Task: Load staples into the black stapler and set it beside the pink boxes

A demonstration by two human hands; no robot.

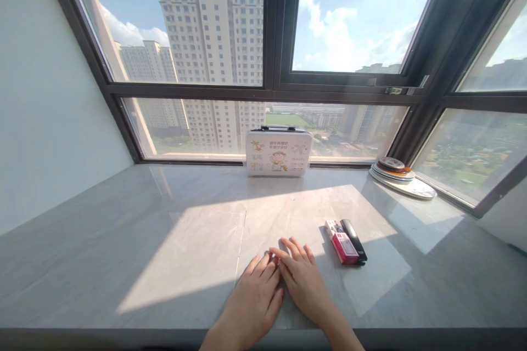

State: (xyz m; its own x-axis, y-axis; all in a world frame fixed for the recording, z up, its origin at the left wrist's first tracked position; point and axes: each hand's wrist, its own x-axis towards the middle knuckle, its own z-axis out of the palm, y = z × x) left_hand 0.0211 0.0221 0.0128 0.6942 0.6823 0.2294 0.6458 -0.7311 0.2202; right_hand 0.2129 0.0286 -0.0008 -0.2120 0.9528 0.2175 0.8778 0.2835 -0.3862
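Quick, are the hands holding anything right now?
Left hand: open, palm down on the counter, holding nothing.
Right hand: open, palm down too, holding nothing.

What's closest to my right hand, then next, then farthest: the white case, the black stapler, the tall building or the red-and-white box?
From your right hand, in the head view:
1. Red-and-white box: just right.
2. Black stapler: on the box's right side.
3. White case: farther back.
4. Tall building: outside.

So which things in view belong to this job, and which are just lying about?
Likely the job's, nearest the right hand:
- pink-and-white box
- black stapler

Probably lying about, farther off:
- white case
- flat stacked pieces
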